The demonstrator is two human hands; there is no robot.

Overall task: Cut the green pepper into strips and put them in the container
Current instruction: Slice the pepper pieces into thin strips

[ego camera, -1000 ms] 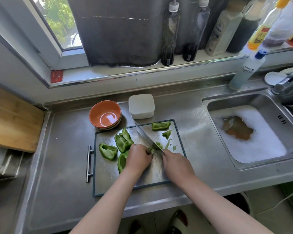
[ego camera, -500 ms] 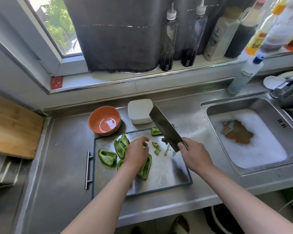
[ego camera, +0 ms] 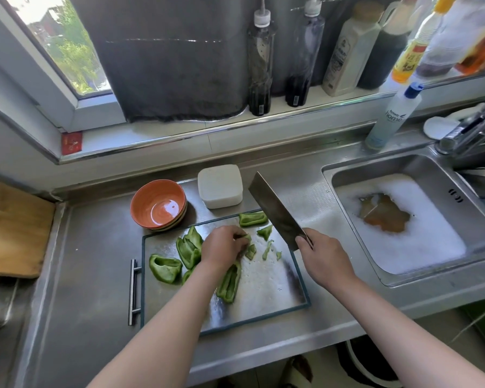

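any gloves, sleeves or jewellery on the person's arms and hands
None visible: the left hand and right hand are ungloved, no ring, watch or bracelet showing. The left forearm and right forearm are bare to the frame edge; no sleeve shows.

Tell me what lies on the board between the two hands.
In the head view, a few small pepper scraps lie on the board between the left hand and the right hand.
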